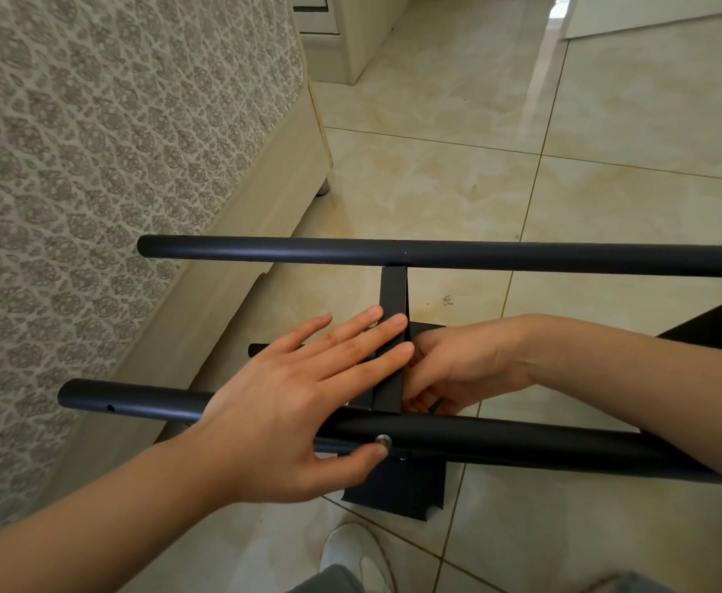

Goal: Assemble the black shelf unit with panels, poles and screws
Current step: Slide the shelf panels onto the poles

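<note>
Two black poles run left to right: a far pole [436,255] and a near pole [500,442]. A black panel [393,293] stands edge-on between them, and its lower part [397,490] shows below the near pole. A silver screw [383,441] sits in the near pole at the panel. My left hand [303,395] lies flat, fingers straight against the panel's left face, thumb tip at the screw. My right hand [461,365] is behind the panel's right side, fingers curled around a small dark tool [435,407]. A third pole end [260,349] pokes out behind my left hand.
A mattress with a patterned cover [93,164] on a light wooden bed frame [260,194] fills the left. Beige floor tiles [607,122] spread to the right. My white shoe [355,554] is at the bottom. A cabinet base [350,44] stands at the top.
</note>
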A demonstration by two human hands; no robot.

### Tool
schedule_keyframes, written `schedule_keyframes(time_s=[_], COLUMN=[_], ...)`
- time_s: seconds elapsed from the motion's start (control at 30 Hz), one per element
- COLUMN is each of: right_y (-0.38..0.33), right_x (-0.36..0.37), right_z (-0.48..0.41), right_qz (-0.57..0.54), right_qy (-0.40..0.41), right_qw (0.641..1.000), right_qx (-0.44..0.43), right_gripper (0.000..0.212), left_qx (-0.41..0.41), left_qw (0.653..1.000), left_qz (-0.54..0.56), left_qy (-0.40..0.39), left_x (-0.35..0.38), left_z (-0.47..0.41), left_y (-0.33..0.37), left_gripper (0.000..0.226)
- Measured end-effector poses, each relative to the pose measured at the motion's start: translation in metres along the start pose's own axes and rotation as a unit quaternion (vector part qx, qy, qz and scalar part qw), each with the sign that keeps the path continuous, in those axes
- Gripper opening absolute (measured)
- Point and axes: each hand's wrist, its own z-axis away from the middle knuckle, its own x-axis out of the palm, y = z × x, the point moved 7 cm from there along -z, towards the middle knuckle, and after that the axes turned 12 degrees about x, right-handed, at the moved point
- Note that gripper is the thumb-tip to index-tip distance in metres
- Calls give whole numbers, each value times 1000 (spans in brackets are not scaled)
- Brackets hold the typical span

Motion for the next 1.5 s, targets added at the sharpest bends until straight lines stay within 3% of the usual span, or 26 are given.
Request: schedule_keyframes(time_s=[0.83, 1.03, 1.27, 1.4, 1.5], right_y=[3, -1, -8, -14, -17], right_x=[-6, -4, 3, 11, 20], right_z=[3, 26, 73, 88, 93], right_qz=[-12, 43, 151, 254, 289], right_qy=[-22, -1, 120, 243, 288], right_qw=[1000, 999, 981, 936, 913], right_qx=[-3, 9, 14, 11, -7], right_gripper=[37, 37, 24, 24, 26], left_qx=[2, 6, 7, 9, 6], left_qw=[1000, 1000, 999, 998, 998], left_qz=[-10, -5, 10, 2, -13], left_qy=[-2, 7, 46, 61, 62], left_x=[0, 0, -6, -10, -13], left_z=[-4, -4, -1, -1, 1], left_y=[-1, -1, -1, 4, 8], left_gripper=[75, 74, 69, 66, 66])
